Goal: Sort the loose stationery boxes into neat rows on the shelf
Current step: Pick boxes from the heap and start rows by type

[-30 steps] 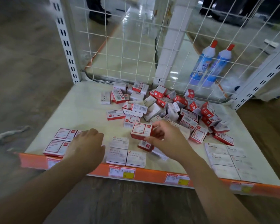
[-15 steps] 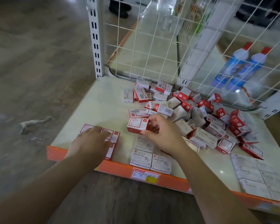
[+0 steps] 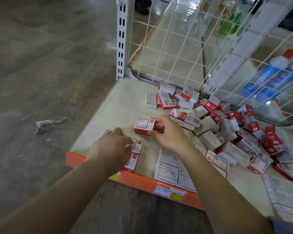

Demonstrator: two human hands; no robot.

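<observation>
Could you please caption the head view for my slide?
Right hand holds a red box; left hand rests on sorted boxes.

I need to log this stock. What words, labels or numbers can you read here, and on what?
"PAPER CLIPS": white boxes at the shelf's front edge.
"STAPLES": white box in the pile, and another.
Red box in the right hand: print too blurred.
Orange-edge price tag: unreadable.
Blue bottles: label blurred.

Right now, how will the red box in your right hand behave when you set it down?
The red box, pinched by the right hand, looks like stiff card, so probably holds shape. Flat faces suggest it won't roll. Likely light, given a fingertip hold.
</observation>
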